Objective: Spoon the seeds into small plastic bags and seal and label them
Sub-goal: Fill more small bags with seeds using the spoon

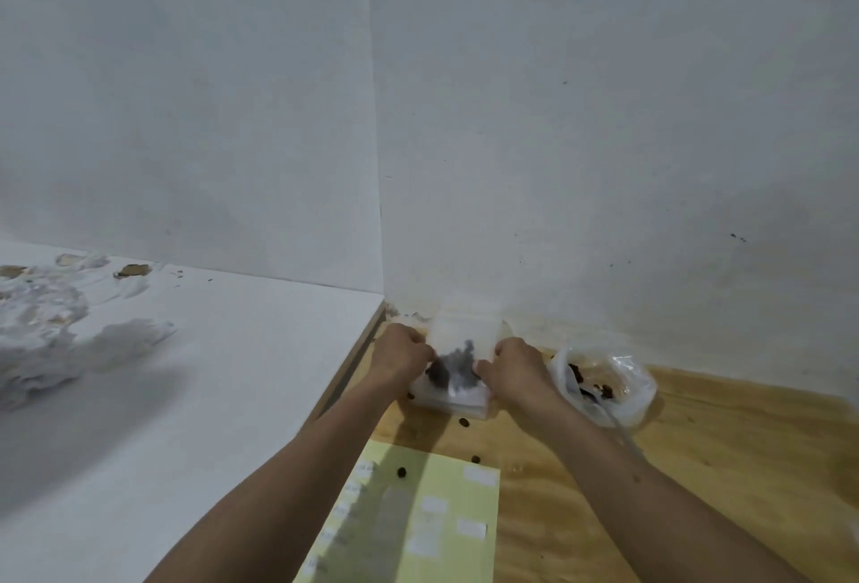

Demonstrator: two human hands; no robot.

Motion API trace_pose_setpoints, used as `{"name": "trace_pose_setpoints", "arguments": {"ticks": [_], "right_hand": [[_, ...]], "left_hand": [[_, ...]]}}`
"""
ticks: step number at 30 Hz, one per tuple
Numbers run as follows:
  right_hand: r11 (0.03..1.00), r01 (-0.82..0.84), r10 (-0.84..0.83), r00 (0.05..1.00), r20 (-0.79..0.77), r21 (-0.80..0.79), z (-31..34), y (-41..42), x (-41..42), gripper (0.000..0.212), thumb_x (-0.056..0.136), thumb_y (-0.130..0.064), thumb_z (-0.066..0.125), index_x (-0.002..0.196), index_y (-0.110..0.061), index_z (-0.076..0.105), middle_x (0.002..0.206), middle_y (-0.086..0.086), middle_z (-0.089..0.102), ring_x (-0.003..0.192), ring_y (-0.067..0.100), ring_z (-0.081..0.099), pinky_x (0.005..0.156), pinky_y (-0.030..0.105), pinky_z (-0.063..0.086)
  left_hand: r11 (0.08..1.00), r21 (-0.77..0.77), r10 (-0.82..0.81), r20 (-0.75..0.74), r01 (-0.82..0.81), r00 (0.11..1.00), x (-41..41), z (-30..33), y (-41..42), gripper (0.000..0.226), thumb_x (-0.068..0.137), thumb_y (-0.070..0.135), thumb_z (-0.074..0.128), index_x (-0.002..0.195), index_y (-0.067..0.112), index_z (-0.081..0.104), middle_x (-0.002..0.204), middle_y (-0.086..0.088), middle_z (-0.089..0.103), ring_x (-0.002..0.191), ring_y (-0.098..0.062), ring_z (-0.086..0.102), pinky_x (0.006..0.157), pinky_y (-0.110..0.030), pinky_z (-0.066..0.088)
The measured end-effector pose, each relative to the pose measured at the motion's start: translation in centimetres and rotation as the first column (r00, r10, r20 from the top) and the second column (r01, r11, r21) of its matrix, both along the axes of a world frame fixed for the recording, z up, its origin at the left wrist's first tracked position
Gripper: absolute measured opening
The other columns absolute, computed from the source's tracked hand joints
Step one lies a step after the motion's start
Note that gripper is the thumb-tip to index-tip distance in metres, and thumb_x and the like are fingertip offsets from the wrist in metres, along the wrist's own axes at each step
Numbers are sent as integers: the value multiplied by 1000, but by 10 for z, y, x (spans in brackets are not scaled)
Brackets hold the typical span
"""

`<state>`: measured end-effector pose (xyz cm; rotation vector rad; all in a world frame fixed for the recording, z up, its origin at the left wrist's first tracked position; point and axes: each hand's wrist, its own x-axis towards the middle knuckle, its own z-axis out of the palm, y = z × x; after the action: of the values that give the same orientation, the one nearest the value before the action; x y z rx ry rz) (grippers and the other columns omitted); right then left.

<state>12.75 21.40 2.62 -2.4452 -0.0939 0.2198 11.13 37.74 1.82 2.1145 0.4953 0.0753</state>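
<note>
At the far left, crumpled white plastic lies in a heap on a white surface that butts against the left edge of the wooden worktop. Near the worktop's back left corner, where the two white walls meet, the left hand has its fingers curled round the left side of a small clear plastic bag, pinching it. The bag is held upright just above a flat stack of clear bags lying on the worktop, and a dark blurred clump of seeds shows through its lower part. The right hand pinches the bag's right side with fingers curled in the same way. Nearer the front edge, between the forearms, a yellow label sheet lies flat with white stickers on it, and a few loose seeds dot the wood around its far edge. To the right of the hands, by the back wall, an open plastic bag of brown seeds sits on the worktop, with a pale handle sticking out of it toward the front.
</note>
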Motion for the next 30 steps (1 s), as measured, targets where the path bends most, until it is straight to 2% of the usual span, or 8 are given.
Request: {"name": "trace_pose_setpoints", "arguments": {"ticks": [2, 7, 13, 21, 23, 25, 27, 30], "right_hand": [[999, 11, -12, 1000, -14, -52, -7, 5, -1, 20, 100, -23, 58, 91, -6, 62, 92, 11, 67, 79, 26, 66, 54, 26, 42], [995, -7, 4, 1000, -22, -104, -14, 4, -1, 34, 102, -27, 52, 71, -15, 48, 80, 7, 60, 63, 20, 52, 51, 26, 37], [993, -30, 27, 999, -29, -112, -15, -3, 0, 35, 101, -24, 52, 68, -14, 46, 67, 2, 52, 56, 16, 47, 47, 26, 32], [988, -52, 55, 998, 16, -144, 6, -11, -6, 41, 103, -26, 50, 65, -12, 43, 65, 3, 49, 54, 15, 44, 48, 27, 31], [992, -65, 72, 996, 54, -111, 15, -18, -9, 42, 101, -23, 51, 63, -12, 39, 62, 3, 45, 51, 16, 40, 47, 27, 29], [995, -66, 74, 992, 106, -70, 26, -28, -12, 38, 99, -21, 52, 64, -10, 42, 64, 4, 46, 53, 20, 43, 50, 28, 33], [996, -48, 60, 985, 162, -76, 38, -44, -13, 30, 97, -23, 52, 72, -6, 55, 70, 9, 54, 65, 29, 54, 56, 31, 42], [995, 3, 20, 976, 219, -105, 55, -78, -15, 27, 91, -25, 53, 70, -9, 51, 62, 6, 47, 60, 27, 47, 56, 31, 34]], "left_hand": [[1000, 28, -13, -36, 14, 999, 1, -7, 0, 23, 88, 8, 67, 70, 13, 55, 67, -5, 44, 61, -19, 41, 59, -31, 35], [997, 38, -59, -39, 60, 998, 5, -15, 3, 29, 88, 9, 67, 65, 12, 50, 62, -5, 39, 55, -20, 37, 54, -30, 35], [996, 17, -85, -4, 85, 996, 4, -22, 2, 30, 91, 21, 72, 70, 12, 54, 68, -7, 43, 62, -20, 43, 44, -22, 36], [999, -24, -28, 26, 28, 999, -1, -13, 2, 34, 93, 24, 73, 71, 27, 47, 78, 5, 45, 63, -8, 38, 64, -26, 37], [1000, 22, -22, 46, 21, 999, -7, 0, -2, 7, 94, 22, 71, 90, 19, 66, 96, -5, 61, 82, -17, 57, 79, -30, 44], [997, 82, -21, 82, 14, 996, -9, 11, -10, 31, 94, 21, 69, 122, 7, 70, 123, -10, 69, 110, -25, 64, 94, -33, 49], [994, 111, -25, 154, 8, 988, -14, 24, -26, 39, 94, 21, 68, 130, 6, 67, 130, -11, 68, 118, -25, 64, 102, -35, 50], [995, 88, -74, 248, 54, 966, -17, 37, -63, 35, 94, 21, 68, 126, 6, 70, 124, -11, 71, 115, -25, 65, 100, -33, 49]]}}
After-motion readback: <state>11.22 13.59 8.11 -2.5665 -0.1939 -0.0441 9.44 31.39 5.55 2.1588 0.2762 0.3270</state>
